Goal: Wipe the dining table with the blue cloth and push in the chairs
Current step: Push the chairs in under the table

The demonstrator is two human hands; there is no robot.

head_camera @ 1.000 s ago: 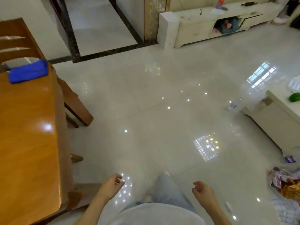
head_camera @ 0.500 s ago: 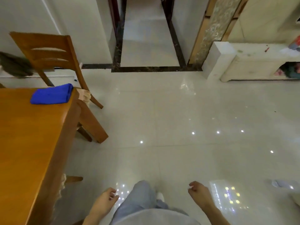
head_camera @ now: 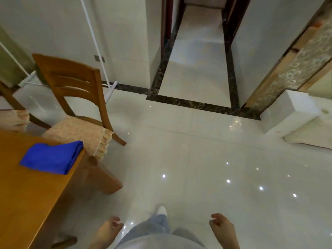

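Approach looks to be the step in hand: the cloth lies folded and neither hand is on it. At the left, the dining table [head_camera: 27,194] shows its bare wooden top, and the blue cloth [head_camera: 52,157] sits on its far corner, close to the edge. Another cushioned seat [head_camera: 12,121] shows at the far left edge of the view. Just beyond the corner, a chair [head_camera: 71,90] with a frilled cushion stands pulled out from the table.

The next move, as I judge it, calls for a step forward and a reach of the nearer arm to the cloth, which is well apart from both hands. The chairs would wait until the wiping is done.

The left hand [head_camera: 106,232] hangs low near the table's side, fingers loosely curled, holding nothing and touching nothing. Further right, the right hand [head_camera: 224,229] hangs over the tiled floor [head_camera: 197,159], fingers likewise loosely bent and empty.
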